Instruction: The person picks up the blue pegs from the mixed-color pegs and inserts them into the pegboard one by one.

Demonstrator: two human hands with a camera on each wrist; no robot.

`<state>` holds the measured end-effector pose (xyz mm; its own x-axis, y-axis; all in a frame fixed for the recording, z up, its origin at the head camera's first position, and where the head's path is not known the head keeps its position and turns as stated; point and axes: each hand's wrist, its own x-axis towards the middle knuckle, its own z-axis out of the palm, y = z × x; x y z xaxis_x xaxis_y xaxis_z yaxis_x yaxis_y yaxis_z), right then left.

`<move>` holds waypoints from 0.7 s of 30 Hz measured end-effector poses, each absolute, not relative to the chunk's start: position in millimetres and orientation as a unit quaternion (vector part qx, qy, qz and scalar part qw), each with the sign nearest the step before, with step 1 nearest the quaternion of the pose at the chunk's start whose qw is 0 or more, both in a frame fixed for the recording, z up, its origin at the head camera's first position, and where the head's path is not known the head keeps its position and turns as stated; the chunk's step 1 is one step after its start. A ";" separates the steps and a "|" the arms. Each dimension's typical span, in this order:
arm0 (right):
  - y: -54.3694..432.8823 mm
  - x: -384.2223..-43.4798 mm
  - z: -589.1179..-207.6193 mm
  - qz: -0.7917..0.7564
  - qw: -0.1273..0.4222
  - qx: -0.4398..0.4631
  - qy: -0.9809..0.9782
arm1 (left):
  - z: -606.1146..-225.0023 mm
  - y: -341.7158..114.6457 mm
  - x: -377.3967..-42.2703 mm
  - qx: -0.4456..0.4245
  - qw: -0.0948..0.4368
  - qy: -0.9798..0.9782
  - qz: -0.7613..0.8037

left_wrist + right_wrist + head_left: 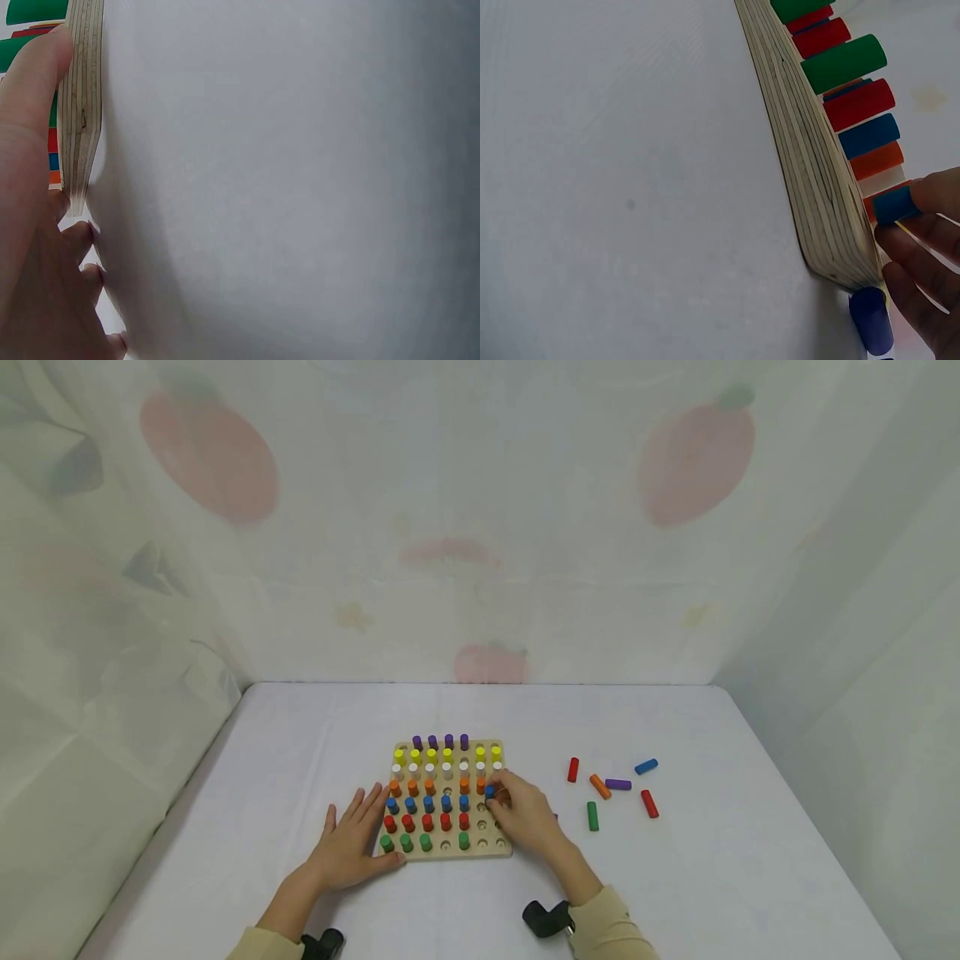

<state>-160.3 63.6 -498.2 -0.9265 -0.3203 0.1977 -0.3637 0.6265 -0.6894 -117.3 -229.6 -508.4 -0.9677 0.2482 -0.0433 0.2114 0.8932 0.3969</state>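
A wooden pegboard (491, 852) carries rows of upright colored pegs: purple at the back, then yellow, white, orange, blue, red and green at the front. My left hand (343, 852) rests along its left side, fingers spread and straight, with the thumb (52, 56) on the front left corner. Between thumb and fingers, my right hand (527, 812) pinches a blue peg (894, 206) above the board's right part. Whether the peg's lower end touches a hole is hidden. Bare holes show at the front right, and a few among the other rows.
Right of the board lie loose pegs: red (573, 770), orange (600, 787), purple (618, 785), blue (646, 767), green (592, 816) and another red (649, 804). One purple-blue peg (871, 322) lies close to the board, partly behind the right hand in the head view.
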 end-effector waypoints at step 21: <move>57.2 -161.1 -499.7 0.360 0.055 0.224 -0.904 | -509.3 -229.5 -116.3 0.117 0.046 0.971 0.203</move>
